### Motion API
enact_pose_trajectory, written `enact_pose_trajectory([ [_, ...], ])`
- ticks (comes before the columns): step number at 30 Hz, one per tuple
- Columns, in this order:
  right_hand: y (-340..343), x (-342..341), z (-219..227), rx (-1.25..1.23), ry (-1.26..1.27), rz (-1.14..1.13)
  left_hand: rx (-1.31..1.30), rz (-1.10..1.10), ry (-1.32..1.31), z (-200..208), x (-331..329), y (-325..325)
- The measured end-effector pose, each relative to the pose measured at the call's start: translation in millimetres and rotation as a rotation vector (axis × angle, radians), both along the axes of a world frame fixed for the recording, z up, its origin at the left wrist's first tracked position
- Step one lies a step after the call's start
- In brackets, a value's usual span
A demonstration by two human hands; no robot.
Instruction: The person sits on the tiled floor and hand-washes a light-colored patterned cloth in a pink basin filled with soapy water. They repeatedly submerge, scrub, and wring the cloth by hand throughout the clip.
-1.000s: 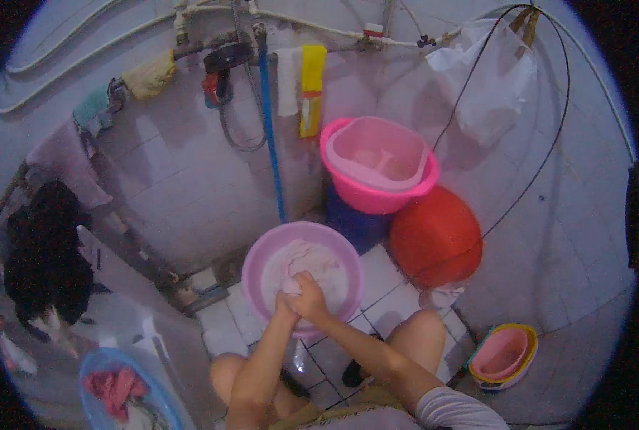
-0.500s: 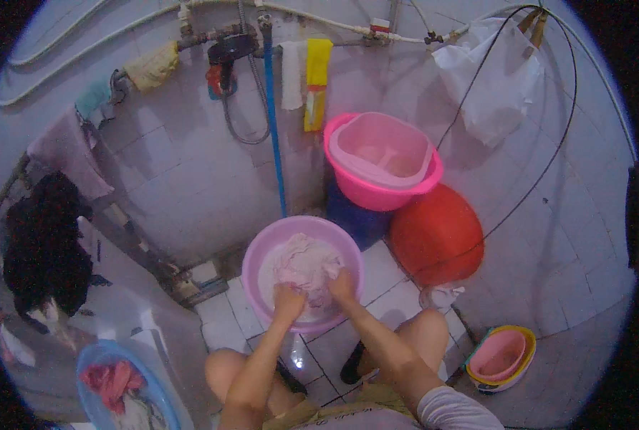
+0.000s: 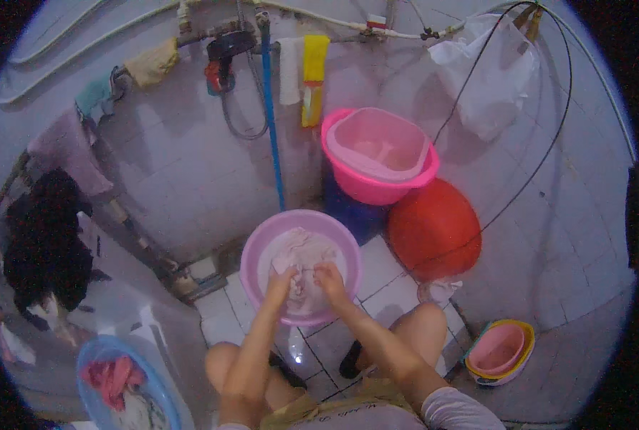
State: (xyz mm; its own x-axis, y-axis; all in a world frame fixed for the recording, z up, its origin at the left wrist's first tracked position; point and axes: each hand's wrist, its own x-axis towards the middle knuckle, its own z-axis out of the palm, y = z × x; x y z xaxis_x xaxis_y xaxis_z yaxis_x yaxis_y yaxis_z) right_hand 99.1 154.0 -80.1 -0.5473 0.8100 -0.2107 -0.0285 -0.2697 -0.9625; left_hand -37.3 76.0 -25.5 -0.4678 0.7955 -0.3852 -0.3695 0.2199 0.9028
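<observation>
A pale pink wet cloth (image 3: 304,247) lies bunched in whitish water inside a purple-pink basin (image 3: 251,240) on the tiled floor. Both hands are over the basin's near half. My left hand (image 3: 281,281) has its fingers closed on the cloth's left side. With bent fingers, my right hand (image 3: 328,278) grips the same cloth a short way to the right. Between them a fold of the cloth is drawn together. Just what kind of garment it is I cannot make out.
Behind the basin hangs a blue hose (image 3: 273,129). Pink tubs (image 3: 370,190) rest on a blue bucket (image 3: 355,218), beside a red basin (image 3: 438,229). Small nested basins (image 3: 502,351) stand at right. A blue tub (image 3: 90,387) with clothes is at lower left, near a white machine (image 3: 137,297).
My right hand has moved left, closer to my left hand, and both have risen slightly with the cloth. The cloth's bunched shape has shifted. The whole view has tilted a little.
</observation>
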Motion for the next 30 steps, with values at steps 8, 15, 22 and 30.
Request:
enact_pose_trajectory([
  [8,22.2,-31.1,7.1,-0.676,0.594,0.105,0.087,-0.333,0.458,122.6,-1.2,0.2],
  [15,50.0,-18.0,-8.3,-0.491,0.584,0.084,-0.170,-0.674,0.706,103.5,-32.3,19.0],
  [22,57.3,13.9,-46.5,0.131,-0.343,-0.063,-0.300,-0.424,1.258,-11.3,-26.3,6.0],
  [30,38.2,-18.2,-98.5,0.589,-0.901,-0.098,-0.383,-0.225,0.864,-62.5,4.4,-1.9],
])
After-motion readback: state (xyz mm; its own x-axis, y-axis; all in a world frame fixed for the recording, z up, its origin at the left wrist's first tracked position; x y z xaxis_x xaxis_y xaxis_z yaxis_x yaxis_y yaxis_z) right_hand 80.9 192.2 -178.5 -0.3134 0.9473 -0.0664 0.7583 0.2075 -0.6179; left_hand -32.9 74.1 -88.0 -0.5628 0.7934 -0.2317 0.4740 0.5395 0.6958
